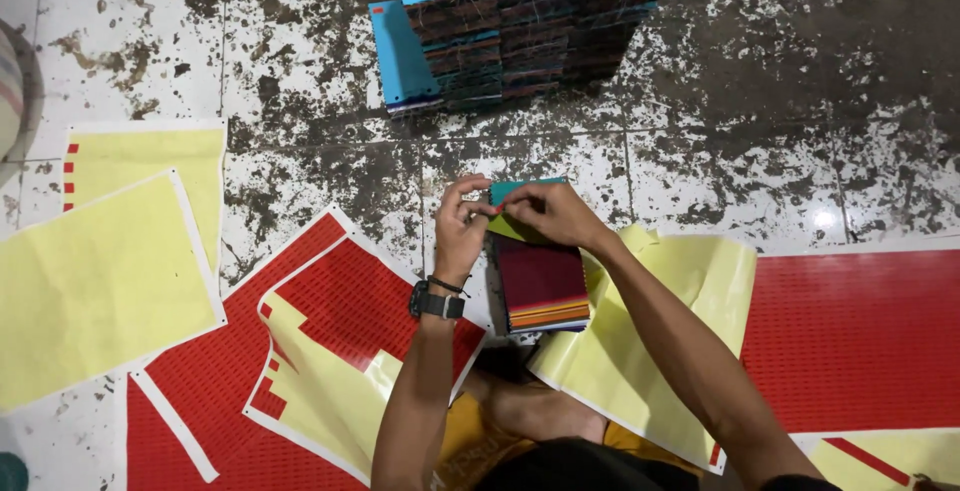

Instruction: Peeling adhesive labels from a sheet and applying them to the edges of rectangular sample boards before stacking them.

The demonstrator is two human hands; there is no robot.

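Two hands pinch one swatch book's teal cover.
Left hand (pixel 462 219) and right hand (pixel 548 213) fingers clamp the swatch book (pixel 541 284) top edge; stacked books (pixel 520 36) at twelve o'clock, bare floor (pixel 700 151) between.

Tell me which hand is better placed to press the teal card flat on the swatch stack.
Probably the right hand: it lies across the teal card atop the swatch stack, while the left hand only pinches its corner.
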